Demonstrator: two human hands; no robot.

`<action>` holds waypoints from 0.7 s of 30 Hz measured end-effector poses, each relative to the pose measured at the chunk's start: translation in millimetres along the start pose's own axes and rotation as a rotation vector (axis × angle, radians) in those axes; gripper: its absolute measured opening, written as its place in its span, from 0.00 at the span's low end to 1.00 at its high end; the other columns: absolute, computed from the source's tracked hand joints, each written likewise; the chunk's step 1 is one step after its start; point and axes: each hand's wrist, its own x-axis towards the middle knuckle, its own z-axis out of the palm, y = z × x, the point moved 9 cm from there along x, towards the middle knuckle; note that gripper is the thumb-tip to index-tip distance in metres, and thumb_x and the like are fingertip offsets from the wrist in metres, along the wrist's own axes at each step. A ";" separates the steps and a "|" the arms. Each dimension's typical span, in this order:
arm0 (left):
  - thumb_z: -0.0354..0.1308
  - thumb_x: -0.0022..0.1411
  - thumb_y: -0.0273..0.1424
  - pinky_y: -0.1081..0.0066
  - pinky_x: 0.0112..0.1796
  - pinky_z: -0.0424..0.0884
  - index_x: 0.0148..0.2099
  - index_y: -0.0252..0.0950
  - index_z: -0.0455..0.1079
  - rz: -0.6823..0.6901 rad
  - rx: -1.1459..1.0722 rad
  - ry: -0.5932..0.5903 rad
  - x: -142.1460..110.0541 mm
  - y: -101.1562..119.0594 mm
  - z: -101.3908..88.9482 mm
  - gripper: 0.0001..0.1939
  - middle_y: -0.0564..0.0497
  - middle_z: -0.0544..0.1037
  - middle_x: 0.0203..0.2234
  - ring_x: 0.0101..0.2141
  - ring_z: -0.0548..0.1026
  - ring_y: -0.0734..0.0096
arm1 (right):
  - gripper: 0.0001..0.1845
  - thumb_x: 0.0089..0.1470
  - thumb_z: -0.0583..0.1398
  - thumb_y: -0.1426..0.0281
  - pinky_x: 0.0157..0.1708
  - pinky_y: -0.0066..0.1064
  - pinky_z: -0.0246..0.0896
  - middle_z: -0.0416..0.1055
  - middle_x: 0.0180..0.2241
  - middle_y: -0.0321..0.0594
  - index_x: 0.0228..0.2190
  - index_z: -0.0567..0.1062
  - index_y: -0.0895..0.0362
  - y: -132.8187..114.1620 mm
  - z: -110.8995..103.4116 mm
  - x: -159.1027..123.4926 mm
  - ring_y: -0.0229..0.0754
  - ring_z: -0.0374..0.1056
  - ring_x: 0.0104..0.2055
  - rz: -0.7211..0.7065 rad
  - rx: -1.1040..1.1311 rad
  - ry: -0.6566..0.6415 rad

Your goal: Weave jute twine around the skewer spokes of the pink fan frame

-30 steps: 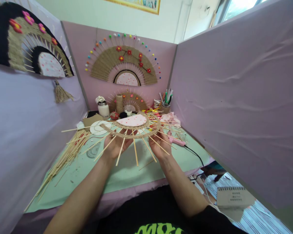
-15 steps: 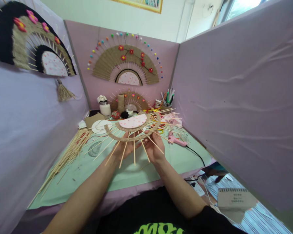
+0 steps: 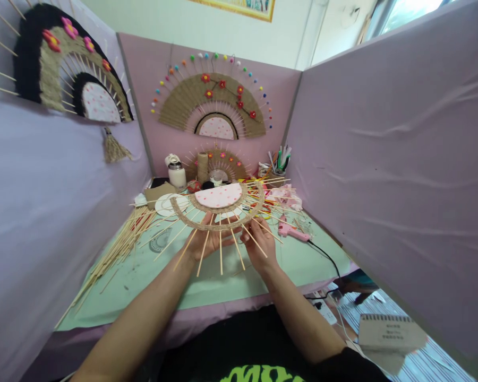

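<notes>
A half-round fan frame [image 3: 219,196] is held above the table, its centre white with pink dots and edged in twine. Thin wooden sticks fan out from it, crossed by a curved band of twine [image 3: 207,227]. Beneath the frame, my left hand [image 3: 207,240] supports it with fingers stretched out under the sticks. On the right side, my right hand [image 3: 260,245] has its thumb and fingers closed together at the band's lower edge, beside the sticks. What lies in that pinch is too small to make out.
A pink glue gun [image 3: 292,230] with a black cord lies at the right. Loose wooden sticks [image 3: 115,249] are piled at the left near a protractor [image 3: 160,241]. A white jar [image 3: 177,174], a twine roll [image 3: 202,167] and a tool cup [image 3: 278,172] stand behind. Partitions enclose the table.
My right hand has moved from holding the frame's right side to a pinch under the band. My left hand has slid further under the middle. The view has shifted slightly left.
</notes>
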 end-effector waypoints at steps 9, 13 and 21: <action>0.44 0.68 0.34 0.66 0.38 0.76 0.47 0.34 0.73 -0.016 0.006 -0.018 -2.9 2.0 4.7 0.18 0.41 0.76 0.47 0.53 0.70 0.50 | 0.16 0.48 0.66 0.59 0.18 0.23 0.51 0.63 0.17 0.27 0.26 0.65 0.55 -0.9 -2.6 -2.4 0.30 0.55 0.17 0.034 -0.118 0.007; 0.39 0.70 0.35 0.68 0.39 0.75 0.43 0.34 0.74 -0.004 0.008 0.010 -4.8 4.9 5.5 0.22 0.45 0.77 0.45 0.55 0.68 0.50 | 0.17 0.49 0.65 0.59 0.19 0.22 0.51 0.63 0.17 0.28 0.25 0.66 0.56 1.3 -5.5 -1.6 0.29 0.55 0.18 0.070 -0.120 -0.006; 0.43 0.68 0.35 0.66 0.37 0.77 0.51 0.34 0.72 -0.013 -0.036 0.000 -3.8 7.8 1.3 0.20 0.39 0.74 0.51 0.54 0.70 0.49 | 0.13 0.47 0.67 0.63 0.21 0.23 0.51 0.64 0.19 0.28 0.29 0.69 0.56 -12.2 -21.1 2.9 0.30 0.56 0.20 0.046 -0.147 0.004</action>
